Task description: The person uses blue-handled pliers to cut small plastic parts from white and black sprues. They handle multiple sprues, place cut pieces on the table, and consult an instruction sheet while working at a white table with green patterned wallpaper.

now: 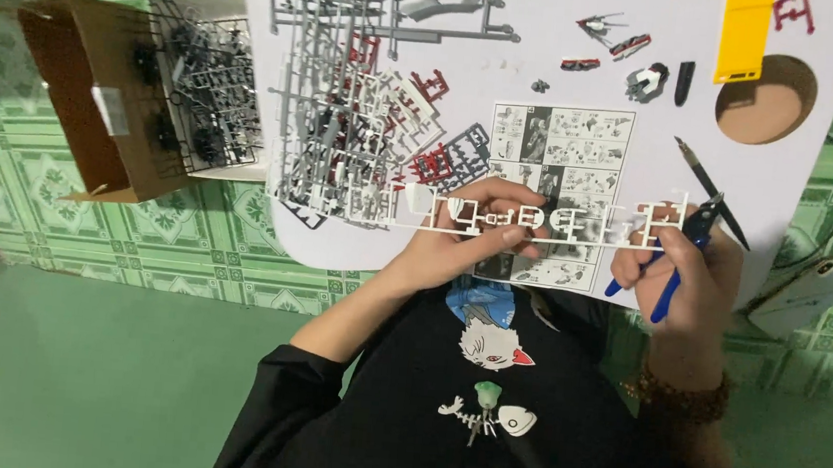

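Left hand (472,234) fingers pinch a white parts frame (528,219) over the instruction sheet (586,138); right hand (679,272) grips blue nippers (693,233) at its end — few pieces finished beyond the sheet, many frames uncut.

A home hobby corner: green patterned floor tiles (185,234), a low white table (554,35) strewn to its edges with model-kit sprues (344,147)

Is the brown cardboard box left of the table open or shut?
Open. The cardboard box lies with its mouth facing the table, flaps spread, bare brown inside showing, and dark plastic part frames reaching out of it.
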